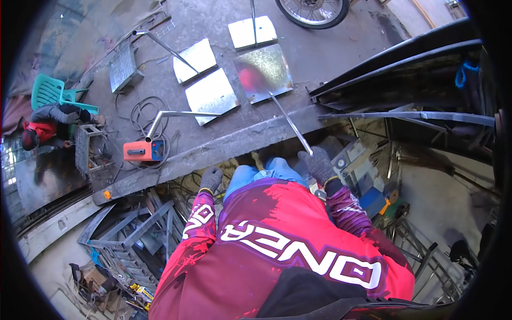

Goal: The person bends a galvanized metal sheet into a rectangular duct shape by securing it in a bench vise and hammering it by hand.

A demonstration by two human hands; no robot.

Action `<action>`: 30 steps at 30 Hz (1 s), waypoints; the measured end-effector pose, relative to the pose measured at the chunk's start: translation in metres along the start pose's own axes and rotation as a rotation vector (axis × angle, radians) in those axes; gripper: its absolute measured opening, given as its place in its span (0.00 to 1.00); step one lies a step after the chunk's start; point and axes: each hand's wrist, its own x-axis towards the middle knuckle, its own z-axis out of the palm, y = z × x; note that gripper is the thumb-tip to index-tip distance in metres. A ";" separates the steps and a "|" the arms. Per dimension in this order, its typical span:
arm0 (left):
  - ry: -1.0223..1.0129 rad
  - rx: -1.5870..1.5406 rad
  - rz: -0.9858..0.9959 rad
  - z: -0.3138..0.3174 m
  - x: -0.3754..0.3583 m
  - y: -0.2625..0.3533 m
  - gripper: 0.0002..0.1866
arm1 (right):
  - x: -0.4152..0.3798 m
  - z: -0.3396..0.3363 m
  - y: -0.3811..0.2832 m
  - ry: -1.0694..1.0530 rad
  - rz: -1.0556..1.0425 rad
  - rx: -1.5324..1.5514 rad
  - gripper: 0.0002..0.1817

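My right hand (318, 164), in a grey glove, is closed around the near end of a metal tube (290, 122). The tube's far end meets the lower edge of a square sheet-metal plate (272, 66) on the ground, which carries a red reflection. My left hand (211, 179), also gloved, hangs beside my left thigh with its fingers curled in and nothing visible in them. Ahead of it, a bent metal tube (184, 113) lies with one end over another shiny plate (212, 93). Two more plates (195, 60) (253, 32) with tubes lie farther off.
A red welding machine (143, 151) with coiled cables stands left of centre, near the concrete ledge (213, 141). A person (50, 122) crouches at far left by a green chair (50, 92). A wheel (314, 10) stands at the top. Metal frames (133, 234) crowd both sides behind me.
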 end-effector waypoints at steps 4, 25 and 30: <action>-0.032 0.099 0.121 0.013 0.009 0.027 0.18 | 0.024 -0.023 -0.009 -0.066 -0.292 -0.119 0.22; -0.155 -0.514 0.105 0.120 0.104 0.138 0.19 | -0.308 -0.210 -0.283 0.271 0.609 -0.200 0.26; -0.239 -0.501 0.218 0.087 0.050 0.150 0.21 | -0.387 -0.276 -0.188 0.424 -0.028 0.593 0.31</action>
